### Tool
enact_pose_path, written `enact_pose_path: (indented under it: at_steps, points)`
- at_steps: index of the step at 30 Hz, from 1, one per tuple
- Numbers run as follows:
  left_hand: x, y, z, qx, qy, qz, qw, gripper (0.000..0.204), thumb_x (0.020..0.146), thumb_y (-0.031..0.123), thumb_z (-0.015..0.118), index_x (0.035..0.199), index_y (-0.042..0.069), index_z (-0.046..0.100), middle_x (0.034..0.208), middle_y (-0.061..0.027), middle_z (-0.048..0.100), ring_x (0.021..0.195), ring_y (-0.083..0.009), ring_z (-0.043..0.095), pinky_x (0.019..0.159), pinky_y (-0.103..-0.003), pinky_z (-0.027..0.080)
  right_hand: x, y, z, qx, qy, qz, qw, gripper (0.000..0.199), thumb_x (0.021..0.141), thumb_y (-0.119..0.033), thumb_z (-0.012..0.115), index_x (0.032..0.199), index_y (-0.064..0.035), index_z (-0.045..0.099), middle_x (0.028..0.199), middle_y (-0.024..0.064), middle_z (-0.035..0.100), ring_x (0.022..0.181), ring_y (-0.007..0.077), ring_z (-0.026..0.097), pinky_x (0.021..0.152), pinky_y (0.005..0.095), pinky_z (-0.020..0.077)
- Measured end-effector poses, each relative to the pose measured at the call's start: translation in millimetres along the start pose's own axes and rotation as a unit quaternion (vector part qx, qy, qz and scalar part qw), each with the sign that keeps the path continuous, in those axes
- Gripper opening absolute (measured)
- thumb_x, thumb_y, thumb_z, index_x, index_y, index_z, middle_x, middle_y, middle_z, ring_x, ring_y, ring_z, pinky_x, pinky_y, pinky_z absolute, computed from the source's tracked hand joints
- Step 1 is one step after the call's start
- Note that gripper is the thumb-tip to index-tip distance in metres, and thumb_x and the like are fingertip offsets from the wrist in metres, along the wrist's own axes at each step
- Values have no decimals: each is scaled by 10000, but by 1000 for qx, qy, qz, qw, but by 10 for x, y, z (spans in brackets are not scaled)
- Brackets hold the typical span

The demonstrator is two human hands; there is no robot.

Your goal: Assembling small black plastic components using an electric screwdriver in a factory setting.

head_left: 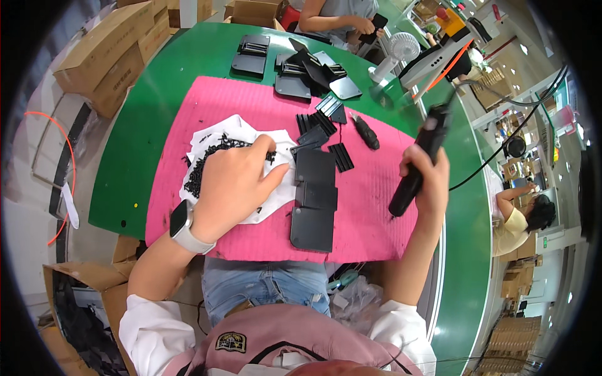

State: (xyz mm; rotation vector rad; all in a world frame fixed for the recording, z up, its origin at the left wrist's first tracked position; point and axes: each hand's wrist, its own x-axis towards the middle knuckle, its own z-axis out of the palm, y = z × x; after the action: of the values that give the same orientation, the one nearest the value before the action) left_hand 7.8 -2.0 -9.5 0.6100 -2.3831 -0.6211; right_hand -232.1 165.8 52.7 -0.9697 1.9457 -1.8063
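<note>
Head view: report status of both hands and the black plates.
Left hand on pile of small black screws. Right hand grips black electric screwdriver. Flat black plastic plates on pink mat, untouched, unobstructed.

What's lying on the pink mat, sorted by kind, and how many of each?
White sheet heaped with small black screws: 1
Black hinged plate assembly: 1
Small black ribbed pieces: about 5, some overlapping
Black-handled hand tool: 1
Total: about 8, with the screw heap as one.
The left hand rests on the screws; the right hand grips a black electric screwdriver above the pink mat.
</note>
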Motion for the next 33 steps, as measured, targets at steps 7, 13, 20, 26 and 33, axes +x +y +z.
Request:
enact_pose_path:
  at_steps: [7,13,20,26,33]
  points:
    - [-60,-79,-5,54,26,87,994,109,760,112,655,786,33,585,690,-83,575,715,-254,542,726,-386,412,-65,342,-100,-674,107,-14,731,665,685,-178,734,1263,-6,455,1111,200,562,1009,359,564,808,418,489]
    - [-44,-125,42,35,62,110,991,63,762,63,636,780,42,580,762,-77,592,755,-266,544,836,-431,380,-232,-40,601,-549,-363,-366,657,463,810,-119,510,1267,-194,511,1360,60,455,1306,284,378,1016,487,363]
    - [-15,-82,-118,-86,58,49,993,72,820,46,594,884,16,603,771,-83,615,776,-237,585,841,-374,424,-29,-45,702,-491,-368,-436,658,434,574,-113,702,976,-24,564,1082,132,564,1140,285,525,992,491,368]
    - [-25,-73,-119,-535,84,-57,839,376,900,295,551,1114,-13,526,986,-102,602,960,-165,575,858,-329,429,-199,119,757,-289,-122,-303,900,816,421,-220,876,1099,-1,480,967,132,544,896,287,590,795,381,484]
    - [-140,126,76,-464,79,-13,882,555,812,139,677,1261,-37,401,1164,-170,571,1022,-211,594,857,-326,465,-430,160,1165,-74,-223,-224,946,886,597,-195,849,1309,19,367,1097,118,531,975,220,563,737,329,493]
